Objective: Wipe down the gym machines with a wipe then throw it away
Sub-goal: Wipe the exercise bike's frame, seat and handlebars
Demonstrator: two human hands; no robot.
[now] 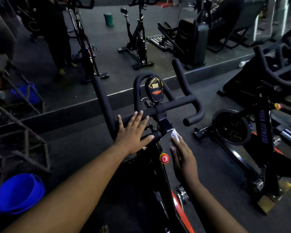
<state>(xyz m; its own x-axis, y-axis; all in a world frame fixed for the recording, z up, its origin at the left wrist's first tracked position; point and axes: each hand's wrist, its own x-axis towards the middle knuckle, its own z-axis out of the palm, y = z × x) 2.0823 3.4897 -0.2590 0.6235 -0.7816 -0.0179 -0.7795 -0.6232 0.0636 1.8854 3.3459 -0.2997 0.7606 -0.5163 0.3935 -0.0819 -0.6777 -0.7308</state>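
Observation:
A black spin bike stands right in front of me, its padded handlebar [176, 105] curving up around a small console [155, 89]. My left hand [133, 132] lies flat with straight fingers on the left part of the handlebar. My right hand [183, 157] presses a white wipe [175, 135] with straight fingers against the side of the handlebar post, just below the bar. A red knob [164, 158] sits on the frame beside my right hand.
A blue bucket [18, 193] sits on the floor at lower left beside a metal rack [23, 137]. Another spin bike [252, 125] stands close on the right. A large wall mirror ahead reflects bikes, a green bin [108, 19] and a standing person.

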